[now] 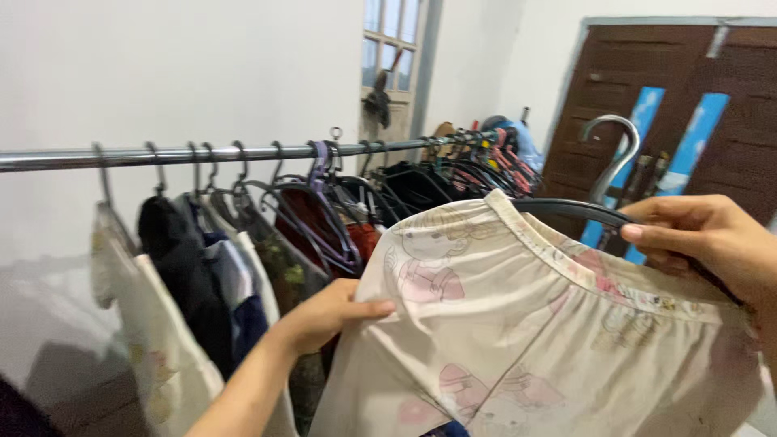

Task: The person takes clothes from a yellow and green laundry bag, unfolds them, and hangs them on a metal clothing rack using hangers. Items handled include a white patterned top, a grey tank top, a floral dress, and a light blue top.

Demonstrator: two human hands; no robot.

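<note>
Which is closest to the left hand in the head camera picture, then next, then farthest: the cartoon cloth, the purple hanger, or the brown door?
1. Cartoon cloth: pinched by the left hand.
2. Purple hanger: just above, on the rail.
3. Brown door: far right, behind.

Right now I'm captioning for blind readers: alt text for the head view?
Two hands hold a cream cartoon-print garment on a black hanger: right hand at the hanger, left hand pinching fabric, before a metal clothes rail of hung clothes.

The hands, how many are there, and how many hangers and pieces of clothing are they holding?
Hands: 2, the left hand and the right hand
Dark hanger with a grey hook, in the right hand: 1
Cream printed garment, pinched by the left hand: 1
Total: 4
</note>
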